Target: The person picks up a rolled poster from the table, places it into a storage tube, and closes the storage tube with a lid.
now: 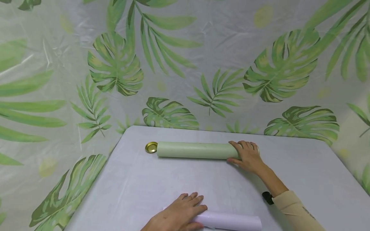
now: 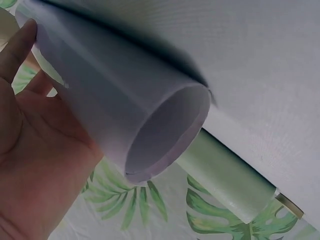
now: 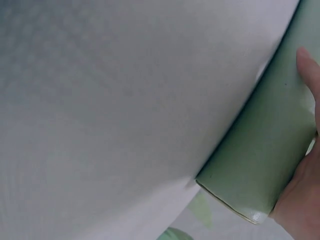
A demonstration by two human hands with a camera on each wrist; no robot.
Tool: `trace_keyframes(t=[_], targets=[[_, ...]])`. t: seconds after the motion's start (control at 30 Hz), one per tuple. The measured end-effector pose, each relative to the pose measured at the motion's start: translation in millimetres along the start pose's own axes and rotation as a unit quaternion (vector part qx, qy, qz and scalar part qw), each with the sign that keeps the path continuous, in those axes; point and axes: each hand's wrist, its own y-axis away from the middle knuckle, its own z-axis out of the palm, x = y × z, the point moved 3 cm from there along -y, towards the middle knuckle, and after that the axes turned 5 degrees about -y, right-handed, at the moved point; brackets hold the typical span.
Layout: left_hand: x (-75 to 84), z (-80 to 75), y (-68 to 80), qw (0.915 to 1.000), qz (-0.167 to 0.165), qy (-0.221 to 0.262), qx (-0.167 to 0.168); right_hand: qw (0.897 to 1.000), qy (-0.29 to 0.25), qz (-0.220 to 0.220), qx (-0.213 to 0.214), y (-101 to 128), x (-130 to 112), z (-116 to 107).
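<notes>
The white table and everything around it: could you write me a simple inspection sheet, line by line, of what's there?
Surface: white table with rounded far corners.
Job's things: green tube lying crosswise; lilac roll, hollow, lying nearer the person; round gold cap by the green tube's left end, contact unclear.
Clutter: nothing seen.
Hands: left hand rests on the lilac roll; right hand holds the green tube near its right end; dark wristband on the right wrist.
Cables: nothing seen.
Surroundings: leaf-printed sheet behind the table.

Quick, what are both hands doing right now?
Left hand: open, resting on the pale lilac roll.
Right hand: holding the light green roll near one end.
</notes>
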Motion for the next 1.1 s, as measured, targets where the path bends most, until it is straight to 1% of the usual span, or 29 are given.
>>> trace_keyframes(t=[0.17,0.23,0.43,0.6,0.7,0.8,0.97,1.1], targets=[[0.0,-0.6,1.2,0.9990,-0.023,0.034,-0.018,1.000,-0.005,0.003,0.003,-0.6,1.1,1.8],[-0.2,-0.9,1.8,0.9987,-0.027,0.040,-0.015,1.000,-0.010,0.005,0.003,-0.7,1.6,2.5],[-1.9,-3.5,3.2,0.9992,-0.017,0.023,0.028,1.000,-0.026,0.007,0.006,-1.3,2.9,2.9],[-4.3,-6.4,4.2,0.9979,-0.010,0.022,0.061,1.000,-0.009,0.003,0.023,0.5,0.6,2.1],[-6.6,-7.7,4.6,0.9969,-0.010,0.017,0.076,0.999,0.002,-0.006,0.046,3.1,-2.4,-0.2],[-9.4,-7.6,5.1,0.9963,-0.015,0.014,0.084,0.996,0.012,-0.029,0.080,6.2,-6.1,-4.0],[-14.5,-7.3,6.5,0.9959,-0.025,0.009,0.087,0.986,0.041,-0.078,0.143,12.4,-10.3,-15.4],[-18.6,-9.5,8.4,0.9951,-0.034,0.007,0.092,0.979,0.043,-0.095,0.174,20.1,-6.9,-24.6]])
